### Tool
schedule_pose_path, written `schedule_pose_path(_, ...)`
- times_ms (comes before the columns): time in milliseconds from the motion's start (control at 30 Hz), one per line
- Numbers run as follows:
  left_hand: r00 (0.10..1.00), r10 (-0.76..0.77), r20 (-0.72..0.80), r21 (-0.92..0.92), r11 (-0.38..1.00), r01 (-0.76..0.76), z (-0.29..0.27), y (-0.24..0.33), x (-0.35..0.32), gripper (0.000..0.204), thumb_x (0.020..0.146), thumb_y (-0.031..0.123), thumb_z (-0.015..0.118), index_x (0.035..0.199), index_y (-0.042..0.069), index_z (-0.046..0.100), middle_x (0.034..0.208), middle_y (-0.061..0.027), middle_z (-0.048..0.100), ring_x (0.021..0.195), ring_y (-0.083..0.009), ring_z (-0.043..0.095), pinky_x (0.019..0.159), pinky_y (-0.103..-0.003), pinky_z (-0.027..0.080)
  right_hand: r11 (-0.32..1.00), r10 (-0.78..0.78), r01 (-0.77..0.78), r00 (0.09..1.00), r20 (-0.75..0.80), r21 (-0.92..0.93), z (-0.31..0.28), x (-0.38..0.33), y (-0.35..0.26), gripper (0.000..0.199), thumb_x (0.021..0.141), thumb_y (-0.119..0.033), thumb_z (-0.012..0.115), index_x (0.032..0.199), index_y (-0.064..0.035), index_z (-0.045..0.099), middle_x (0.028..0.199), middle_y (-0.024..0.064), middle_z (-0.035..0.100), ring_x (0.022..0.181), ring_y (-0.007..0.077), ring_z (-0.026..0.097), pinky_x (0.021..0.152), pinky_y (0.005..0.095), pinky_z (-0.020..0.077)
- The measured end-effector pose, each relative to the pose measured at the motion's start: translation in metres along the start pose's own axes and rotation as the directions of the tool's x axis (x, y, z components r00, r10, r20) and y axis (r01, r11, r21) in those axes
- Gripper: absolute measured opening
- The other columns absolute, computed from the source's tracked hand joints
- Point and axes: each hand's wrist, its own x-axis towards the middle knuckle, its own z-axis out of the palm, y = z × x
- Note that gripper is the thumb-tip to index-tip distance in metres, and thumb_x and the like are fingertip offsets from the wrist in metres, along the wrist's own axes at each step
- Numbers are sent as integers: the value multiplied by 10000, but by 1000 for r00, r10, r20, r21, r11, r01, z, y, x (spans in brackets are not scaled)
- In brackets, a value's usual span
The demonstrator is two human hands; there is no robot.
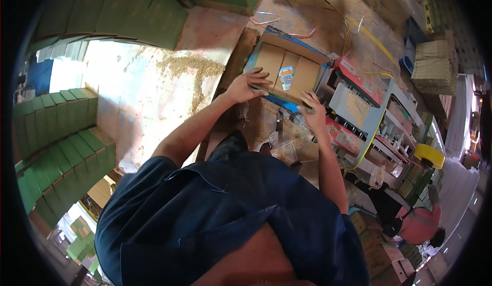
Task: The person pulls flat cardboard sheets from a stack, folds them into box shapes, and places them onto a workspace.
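Currently | your left hand (248, 87) pinches the open carton (269, 58) at its near-left rim, your right hand (314, 114) its near-right corner | carton sits left of the red-railed machine (354, 106) | uneven pull could tilt it, letting the colourful card (286, 78) inside slide.

View down from head cam: person's own 2 arms reaching fwd, both hands up near top ctr, a gap btwn them. L arm (197, 126), bare below the upper arm, runs diagonally up & to the R. L hand (249, 85) points R, back of hand up, fingers (259, 75) nearly straight & slightly spread, thumb below, apart from them. R arm (331, 165) is steeper, tilting a bit L. R hand (313, 113) sits slightly lower than the L, fingers bent, pointing up-L; its thumb detail is hard to see.
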Motion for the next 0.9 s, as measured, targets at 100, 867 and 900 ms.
schedule_pose_path(100, 978, -205, -41, -63, 977, 202, -6, 16, 16, 687, 683, 265, 865, 1316, 164, 618, 1363, -193, 566, 1305, -328, 507, 1081, -386, 416, 978, 209, -209, 977, -42, 19, -15, 20, -8, 367, 735, -49, 786, 1094, -30, 707, 1299, 172, 619, 1179, 316, 613, 966, 346, 470)
schedule_pose_path(867, 961, -188, -201, 123, 969, 215, 66, 15, 78, 714, 714, 243, 840, 1372, 186, 569, 1371, -306, 485, 1216, -424, 538, 988, -441, 479, 846, 70, -52, 997, 14, -530, 9, 46, -7, 983, 677, -319, 821, 1465, 13, 337, 1560, 171, 283, 1472, 365, 197, 1211, 465, 182)
schedule_pose_path(900, 966, -157, -203, 135, 973, 187, 79, 22, 92, 708, 708, 256, 844, 1361, 182, 580, 1361, -311, 489, 1201, -430, 545, 975, -452, 483, 806, 96, -101, 995, -39, -583, 1, 40, 0, 884, 719, -231, 758, 1459, 21, 345, 1550, 187, 300, 1463, 371, 222, 1212, 467, 175)
